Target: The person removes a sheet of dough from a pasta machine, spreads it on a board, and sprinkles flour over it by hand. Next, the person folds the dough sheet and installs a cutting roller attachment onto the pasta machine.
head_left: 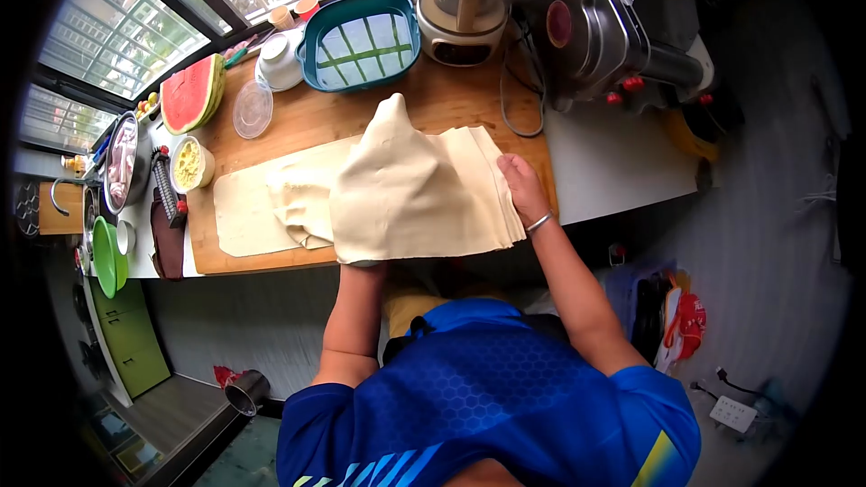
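Note:
A long pale dough sheet [406, 189] lies on the wooden board, stacked in layers at its right end. Its upper layer rises to a peak in the middle, draped over my left hand, which is hidden underneath. Only my left forearm [354, 311] shows, coming out below the dough's near edge. My right hand [521, 186], with a bangle at the wrist, holds the right edge of the layered dough, its thumb on top and the other fingers mostly hidden. Left of the peak, the sheet lies wrinkled, then flat.
Behind the dough on the wooden board [352, 113] stand a teal basin [361, 81], a blender [462, 27] and a clear lid [253, 110]. A metal machine [595, 36] is at right. To the left are cut watermelon [191, 95], a tub of yellow crumbs [191, 165] and a metal bowl [122, 162].

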A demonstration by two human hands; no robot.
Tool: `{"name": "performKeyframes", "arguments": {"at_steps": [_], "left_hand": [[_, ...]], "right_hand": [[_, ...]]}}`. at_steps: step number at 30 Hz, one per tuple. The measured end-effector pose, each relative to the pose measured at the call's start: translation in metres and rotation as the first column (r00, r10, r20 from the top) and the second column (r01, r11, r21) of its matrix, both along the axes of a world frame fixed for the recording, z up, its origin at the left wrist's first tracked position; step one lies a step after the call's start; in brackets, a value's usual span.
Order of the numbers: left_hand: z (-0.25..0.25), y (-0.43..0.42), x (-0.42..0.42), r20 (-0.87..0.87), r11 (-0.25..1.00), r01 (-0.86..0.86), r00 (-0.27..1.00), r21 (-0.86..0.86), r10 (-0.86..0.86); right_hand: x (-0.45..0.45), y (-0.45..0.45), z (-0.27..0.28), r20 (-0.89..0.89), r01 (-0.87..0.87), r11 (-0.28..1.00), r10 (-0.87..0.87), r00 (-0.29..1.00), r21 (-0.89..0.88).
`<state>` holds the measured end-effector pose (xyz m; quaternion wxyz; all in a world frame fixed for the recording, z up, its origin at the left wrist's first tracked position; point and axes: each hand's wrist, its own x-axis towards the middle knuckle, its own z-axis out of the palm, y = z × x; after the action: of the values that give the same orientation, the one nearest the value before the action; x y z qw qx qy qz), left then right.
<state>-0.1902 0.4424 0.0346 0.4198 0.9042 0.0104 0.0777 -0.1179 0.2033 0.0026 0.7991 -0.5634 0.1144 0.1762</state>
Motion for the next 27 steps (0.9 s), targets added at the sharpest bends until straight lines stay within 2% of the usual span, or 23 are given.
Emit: {"name": "performKeyframes", "arguments": {"at_steps": [1,2,3,4,6,7,8,10,11,13,14,16,17,19,20,22,23,25,27], "left_hand": [[0.002,-0.004,0.0,0.027,1.0,-0.005,1.0,-0.023,0.005],[-0.006,-0.013,0.003,-0.005,0.951,-0.031,1.0,-0.307,0.031],[-0.012,-0.029,0.01,-0.047,0.764,-0.072,0.997,-0.641,0.055],[-0.017,-0.047,0.018,-0.077,0.589,-0.102,0.995,-0.802,0.067],[-0.014,-0.078,0.034,-0.068,0.519,-0.078,0.997,-0.851,0.038],[-0.01,-0.087,0.04,-0.058,0.502,-0.055,0.998,-0.863,0.009],[-0.006,-0.095,0.047,-0.057,0.496,-0.044,0.998,-0.867,-0.011],[-0.001,-0.092,0.049,-0.043,0.513,-0.017,0.998,-0.858,-0.04],[0.0,-0.091,0.05,-0.039,0.53,-0.009,0.998,-0.848,-0.046],[0.004,-0.091,0.05,-0.026,0.579,0.005,0.999,-0.815,-0.045],[0.005,-0.092,0.052,-0.019,0.6,0.01,0.999,-0.8,-0.042],[0.008,-0.094,0.054,-0.004,0.639,0.024,0.999,-0.769,-0.042],[0.01,-0.093,0.055,0.002,0.653,0.032,0.999,-0.756,-0.046],[0.017,-0.093,0.056,0.019,0.69,0.051,0.998,-0.722,-0.055],[0.02,-0.093,0.055,0.028,0.706,0.062,0.998,-0.706,-0.06],[0.027,-0.095,0.054,0.051,0.744,0.08,0.997,-0.663,-0.062],[0.03,-0.096,0.054,0.063,0.767,0.084,0.996,-0.636,-0.057],[0.035,-0.099,0.054,0.093,0.814,0.093,0.995,-0.574,-0.047],[0.042,-0.103,0.054,0.136,0.872,0.095,0.99,-0.48,-0.033]], "right_hand": [[-0.003,0.004,0.022,0.048,-0.017,1.0,0.017,0.999,-0.014],[-0.004,0.008,0.037,0.094,-0.033,0.999,0.036,0.995,-0.026],[-0.002,0.011,0.042,0.13,-0.062,0.997,0.067,0.989,-0.04],[-0.001,0.018,0.036,0.137,-0.06,0.997,0.065,0.988,-0.04],[-0.001,0.035,0.027,0.41,-0.01,0.899,0.21,0.887,-0.438],[-0.005,0.035,0.034,0.029,-0.343,0.919,0.355,0.934,-0.196],[-0.005,0.035,0.018,0.103,-0.366,0.925,0.376,0.921,-0.105],[-0.001,0.024,-0.024,0.255,-0.088,0.945,0.174,0.951,-0.316],[0.001,0.018,-0.042,0.259,-0.087,0.947,0.172,0.951,-0.31],[-0.001,0.009,-0.065,0.003,-0.111,0.946,0.118,0.993,-0.306],[-0.01,0.015,-0.042,-0.218,-0.036,0.999,0.036,0.975,0.001],[-0.018,0.025,-0.031,-0.154,-0.047,0.964,0.09,0.984,0.263],[-0.017,0.031,-0.038,-0.156,-0.042,0.963,0.086,0.984,0.266],[-0.011,0.047,-0.062,-0.005,0.051,0.996,-0.051,0.999,0.073],[-0.007,0.052,-0.065,-0.002,0.056,0.995,-0.056,0.998,0.084],[-0.006,0.057,-0.072,0.154,0.135,0.988,-0.123,0.98,-0.07],[-0.008,0.058,-0.064,0.153,0.138,0.988,-0.127,0.98,-0.065],[-0.012,0.059,-0.03,0.206,0.271,0.922,-0.219,0.954,-0.276],[-0.01,0.062,-0.01,0.23,0.273,0.918,-0.211,0.95,-0.288]]}}
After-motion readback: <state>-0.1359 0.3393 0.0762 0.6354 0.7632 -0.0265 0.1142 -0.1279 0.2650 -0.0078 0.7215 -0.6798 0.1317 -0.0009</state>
